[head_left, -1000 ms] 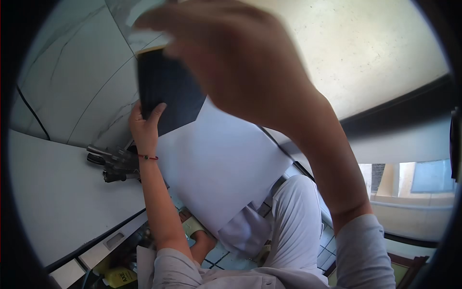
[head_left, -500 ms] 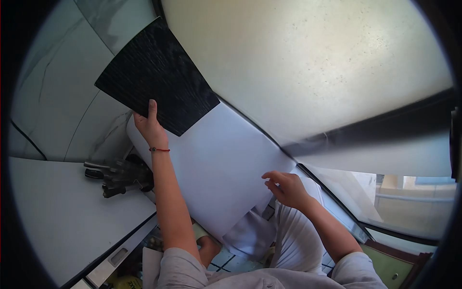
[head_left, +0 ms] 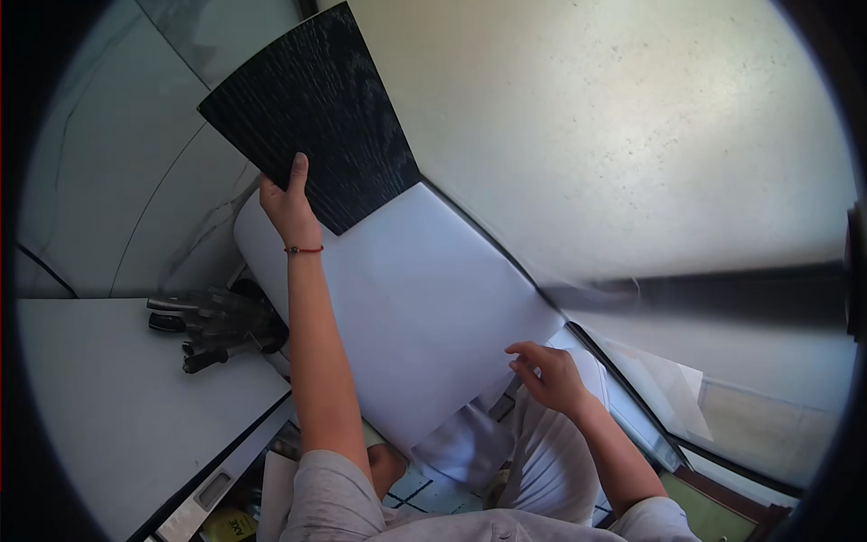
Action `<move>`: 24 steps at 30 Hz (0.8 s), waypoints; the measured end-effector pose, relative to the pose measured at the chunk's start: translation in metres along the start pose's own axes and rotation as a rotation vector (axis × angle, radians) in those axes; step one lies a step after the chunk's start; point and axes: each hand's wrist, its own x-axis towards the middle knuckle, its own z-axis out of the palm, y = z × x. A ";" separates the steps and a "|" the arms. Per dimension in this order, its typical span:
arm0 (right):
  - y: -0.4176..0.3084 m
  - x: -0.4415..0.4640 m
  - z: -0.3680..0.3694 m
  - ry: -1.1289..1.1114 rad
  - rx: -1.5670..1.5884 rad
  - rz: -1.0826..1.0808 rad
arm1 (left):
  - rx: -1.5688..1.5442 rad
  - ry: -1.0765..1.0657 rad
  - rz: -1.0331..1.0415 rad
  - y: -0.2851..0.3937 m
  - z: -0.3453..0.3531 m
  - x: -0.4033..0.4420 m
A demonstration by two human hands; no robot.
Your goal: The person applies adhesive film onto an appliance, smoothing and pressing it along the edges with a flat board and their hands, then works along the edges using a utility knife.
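My left hand [head_left: 289, 200] grips the near left edge of a black wood-grain panel [head_left: 321, 108], its thumb lying on the top face. The panel is raised and tilted, its lower edge over the far end of a smooth white surface [head_left: 406, 298]. Fingers under the panel are hidden. My right hand [head_left: 549, 372] is at the near right edge of the white surface, above my knee. It holds nothing, and its fingers are bent loosely with a gap between thumb and index finger.
A cluster of dark-handled tools, perhaps knives, [head_left: 217, 327] stands on the white counter [head_left: 135, 388] at left. Marble-look tiles [head_left: 117, 172] cover the left wall. A large pale pane [head_left: 587, 117] with a dark frame rises at right. A yellow AXE pack [head_left: 233, 524] sits below the counter.
My left hand has moved up and slightly right with the black panel, which has turned a little more upright. My right hand has shifted slightly down and right in view.
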 end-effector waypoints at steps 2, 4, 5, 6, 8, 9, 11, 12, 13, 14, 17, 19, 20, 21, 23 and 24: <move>0.000 0.006 0.010 0.015 0.046 -0.026 | -0.044 0.040 -0.058 0.016 0.001 -0.018; -0.005 0.018 0.013 0.042 0.071 -0.072 | -0.136 0.031 -0.111 0.020 -0.004 -0.031; -0.011 0.023 0.014 0.062 0.076 -0.099 | -0.184 0.024 -0.137 0.021 -0.007 -0.035; -0.018 0.027 0.015 0.082 0.083 -0.124 | -0.223 -0.004 -0.137 0.023 -0.013 -0.036; -0.029 0.044 0.013 0.189 0.087 -0.207 | -0.302 -0.061 -0.146 0.025 -0.025 -0.039; -0.035 0.057 0.010 0.243 0.091 -0.249 | -0.319 -0.097 -0.144 0.025 -0.032 -0.039; -0.057 0.079 -0.003 0.269 0.220 -0.250 | -0.352 -0.176 -0.147 0.024 -0.044 -0.038; -0.070 0.090 -0.011 0.283 0.282 -0.248 | -0.369 -0.187 -0.163 0.021 -0.047 -0.040; -0.082 0.101 -0.017 0.303 0.343 -0.268 | -0.386 -0.197 -0.178 0.018 -0.050 -0.042; -0.096 0.111 -0.023 0.325 0.403 -0.287 | -0.403 -0.209 -0.194 0.018 -0.052 -0.044; -0.141 0.137 -0.044 0.459 0.408 -0.428 | -0.418 -0.248 -0.244 0.028 -0.051 -0.052; -0.168 0.147 -0.057 0.472 0.470 -0.457 | -0.384 -0.287 -0.230 0.032 -0.051 -0.054; -0.177 0.151 -0.061 0.490 0.475 -0.480 | -0.366 -0.305 -0.222 0.033 -0.052 -0.055; -0.185 0.156 -0.064 0.508 0.481 -0.503 | -0.343 -0.328 -0.216 0.033 -0.053 -0.055; -0.190 0.156 -0.067 0.502 0.529 -0.517 | -0.294 -0.373 -0.205 0.034 -0.056 -0.055; -0.191 0.156 -0.069 0.479 0.566 -0.510 | -0.277 -0.391 -0.205 0.035 -0.056 -0.056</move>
